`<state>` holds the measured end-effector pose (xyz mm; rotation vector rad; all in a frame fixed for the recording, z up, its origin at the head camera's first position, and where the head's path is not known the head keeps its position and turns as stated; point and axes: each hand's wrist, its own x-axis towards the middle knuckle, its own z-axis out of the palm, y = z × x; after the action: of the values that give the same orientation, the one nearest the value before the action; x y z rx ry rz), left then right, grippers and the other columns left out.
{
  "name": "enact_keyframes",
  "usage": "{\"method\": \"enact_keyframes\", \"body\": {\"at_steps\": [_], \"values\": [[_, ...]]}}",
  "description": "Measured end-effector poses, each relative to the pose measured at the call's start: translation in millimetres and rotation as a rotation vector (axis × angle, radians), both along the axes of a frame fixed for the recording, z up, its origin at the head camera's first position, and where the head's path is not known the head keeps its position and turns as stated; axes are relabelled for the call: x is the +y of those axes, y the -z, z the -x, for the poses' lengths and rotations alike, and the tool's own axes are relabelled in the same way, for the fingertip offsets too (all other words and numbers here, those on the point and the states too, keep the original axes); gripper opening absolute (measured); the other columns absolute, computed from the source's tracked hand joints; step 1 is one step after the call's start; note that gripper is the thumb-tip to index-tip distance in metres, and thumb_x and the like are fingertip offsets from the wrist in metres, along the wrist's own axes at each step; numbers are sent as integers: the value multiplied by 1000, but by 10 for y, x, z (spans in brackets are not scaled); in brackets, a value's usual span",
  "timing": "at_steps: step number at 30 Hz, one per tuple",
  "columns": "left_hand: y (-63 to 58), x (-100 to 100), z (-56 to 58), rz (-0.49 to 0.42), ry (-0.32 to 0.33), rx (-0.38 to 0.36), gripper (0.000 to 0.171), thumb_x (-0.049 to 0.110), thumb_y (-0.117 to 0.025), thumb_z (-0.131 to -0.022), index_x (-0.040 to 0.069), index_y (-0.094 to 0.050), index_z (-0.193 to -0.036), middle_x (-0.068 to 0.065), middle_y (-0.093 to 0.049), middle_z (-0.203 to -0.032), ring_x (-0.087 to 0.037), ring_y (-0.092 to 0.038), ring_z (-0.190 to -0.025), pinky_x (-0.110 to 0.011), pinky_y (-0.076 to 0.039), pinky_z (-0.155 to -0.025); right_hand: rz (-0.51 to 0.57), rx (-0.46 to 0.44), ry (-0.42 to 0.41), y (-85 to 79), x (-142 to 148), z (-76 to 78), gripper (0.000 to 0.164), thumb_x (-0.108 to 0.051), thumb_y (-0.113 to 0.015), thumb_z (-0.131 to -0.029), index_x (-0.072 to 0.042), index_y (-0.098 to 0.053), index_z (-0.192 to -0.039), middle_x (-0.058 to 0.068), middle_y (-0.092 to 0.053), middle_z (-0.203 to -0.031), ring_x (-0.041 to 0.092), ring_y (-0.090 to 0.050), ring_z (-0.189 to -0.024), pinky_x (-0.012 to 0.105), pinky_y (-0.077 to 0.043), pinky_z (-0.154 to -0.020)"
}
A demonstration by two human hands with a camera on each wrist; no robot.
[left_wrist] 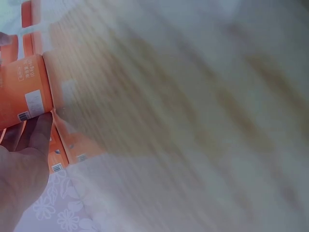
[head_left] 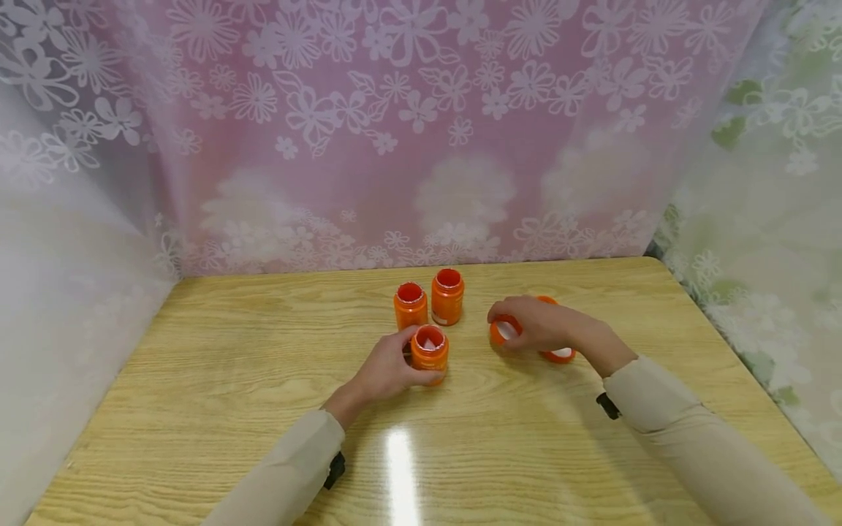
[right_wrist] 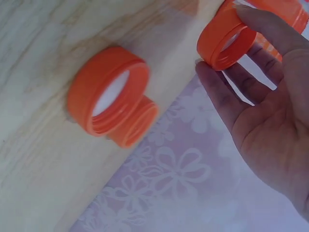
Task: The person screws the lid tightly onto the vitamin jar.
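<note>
My left hand [head_left: 388,369] grips an open orange jar [head_left: 429,364], thumb and fingers around its sides. Something pale shows inside its red interior. The left wrist view shows the jar's label side and barcode close up. Two more uncapped orange jars stand upright just behind it, one to the left [head_left: 411,313] and one to the right [head_left: 448,301]. To the right, my right hand [head_left: 542,324] pinches an orange screw lid [right_wrist: 212,41] between thumb and fingers, its threaded, white-lined inside showing. Another lid [right_wrist: 82,99] and a third lid [right_wrist: 135,128] lie on the table beside that hand.
The wood-grain table [head_left: 263,351] extends around the jars and lids. A pink flowered curtain [head_left: 368,146] hangs along its back edge, with pale curtains at both sides. A bright light reflection crosses the front of the table.
</note>
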<state>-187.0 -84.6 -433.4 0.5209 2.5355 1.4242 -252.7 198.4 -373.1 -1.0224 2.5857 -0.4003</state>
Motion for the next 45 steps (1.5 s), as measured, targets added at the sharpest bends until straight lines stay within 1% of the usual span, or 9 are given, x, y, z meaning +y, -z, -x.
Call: {"method": "enact_keyframes", "body": {"at_steps": [5, 12, 17, 21, 28, 30, 35, 41, 45], "values": [[-18, 9, -7, -5, -9, -2, 60, 29, -84, -74, 16, -55, -125, 9, -62, -110, -10, -57, -100, -32, -46, -91, 26, 53, -17, -96, -45, -47, 35, -20, -69, -86, -12, -59, -118, 0, -57, -110, 21, -51, -100, 38, -45, -87], [-9, 12, -12, -6, -13, -17, 61, 29, -84, -74, 16, -55, -126, 9, -62, -111, -10, -57, -101, -32, -46, -92, 129, 13, -37, -229, -129, -135, 36, -23, -69, -89, -14, -58, -122, -1, -56, -103, 21, -50, -92, 36, -45, -80], [2, -4, -9, 1, -14, -5, 61, 30, -83, -75, 15, -54, -126, 8, -62, -112, -10, -57, -101, -32, -46, -92, 182, 7, -44, -341, -202, -218, 42, -24, -69, -89, -17, -57, -129, -4, -54, -110, 19, -49, -95, 38, -46, -84], [1, -12, -7, 13, -16, -2, 61, 31, -83, -75, 15, -54, -126, 8, -62, -112, -10, -57, -101, -32, -46, -92, 209, 17, -56, -393, -254, -255, 42, -25, -69, -89, -19, -57, -129, -4, -54, -115, 19, -49, -96, 38, -46, -86], [16, -5, 9, 17, -4, 12, 59, 30, -83, -75, 15, -55, -125, 8, -62, -111, -10, -58, -100, -32, -46, -91, 258, 33, -61, -426, -303, -276, 39, -28, -70, -89, -19, -59, -125, -5, -55, -113, 18, -50, -96, 39, -47, -86], [20, -5, 11, 14, -2, 12, 59, 30, -83, -75, 16, -55, -125, 8, -62, -111, -10, -58, -100, -31, -46, -91, 280, 42, -63, -430, -325, -284, 39, -28, -70, -88, -17, -59, -124, -6, -55, -113, 17, -50, -97, 39, -47, -87], [27, -8, 12, 12, 1, 12, 60, 31, -83, -75, 18, -54, -126, 10, -62, -110, -9, -58, -99, -31, -47, -90, 397, 51, -69, -426, -391, -312, 41, -25, -72, -87, -11, -58, -123, -4, -55, -116, 15, -52, -102, 39, -47, -91], [25, -21, 11, 12, 7, 25, 59, 32, -83, -75, 17, -55, -124, 10, -62, -108, -9, -58, -97, -31, -47, -89, 555, 27, -89, -399, -491, -331, 39, -21, -73, -86, -15, -57, -122, -1, -56, -119, 14, -53, -108, 43, -48, -91], [24, -24, 15, 6, 17, 38, 59, 32, -82, -75, 16, -55, -125, 9, -63, -108, -9, -58, -97, -31, -47, -89, 602, 24, -78, -383, -555, -339, 39, -20, -74, -86, -16, -58, -121, -4, -56, -118, 12, -52, -108, 39, -49, -91]]}}
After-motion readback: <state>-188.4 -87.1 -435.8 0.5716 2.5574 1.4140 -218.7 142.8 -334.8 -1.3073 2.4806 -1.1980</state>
